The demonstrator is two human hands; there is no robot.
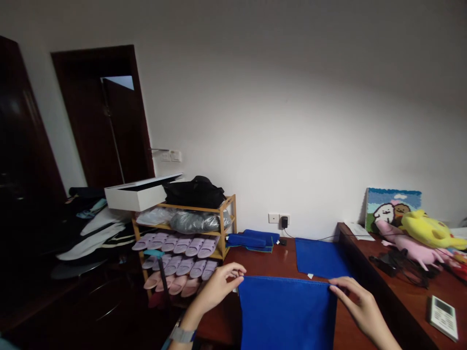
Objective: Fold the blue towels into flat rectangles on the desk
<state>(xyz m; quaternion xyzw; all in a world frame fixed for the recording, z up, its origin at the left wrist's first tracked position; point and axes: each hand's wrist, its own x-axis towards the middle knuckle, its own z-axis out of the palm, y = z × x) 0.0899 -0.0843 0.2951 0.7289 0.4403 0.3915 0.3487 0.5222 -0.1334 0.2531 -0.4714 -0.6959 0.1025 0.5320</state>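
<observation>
A blue cloth [288, 311] with a stitched top edge hangs spread between my two hands, its lower part running out of view. My left hand [228, 282] pinches the top left corner, and a small white tag shows beside it. At the top right corner, my right hand [352, 294] holds the cloth between thumb and fingers. Behind it, a second blue cloth [321, 257] lies flat on the reddish-brown table [251, 262], a white tag at its near edge. Folded blue cloths [253, 239] rest at the back left of the table.
Left of the table stands a wooden shoe rack [223, 228] with slippers, a black bag [195, 192] and a white box [134, 197]. On the right, a raised ledge carries a pink plush toy [412, 245], a yellow plush toy [430, 231] and a white remote [443, 317].
</observation>
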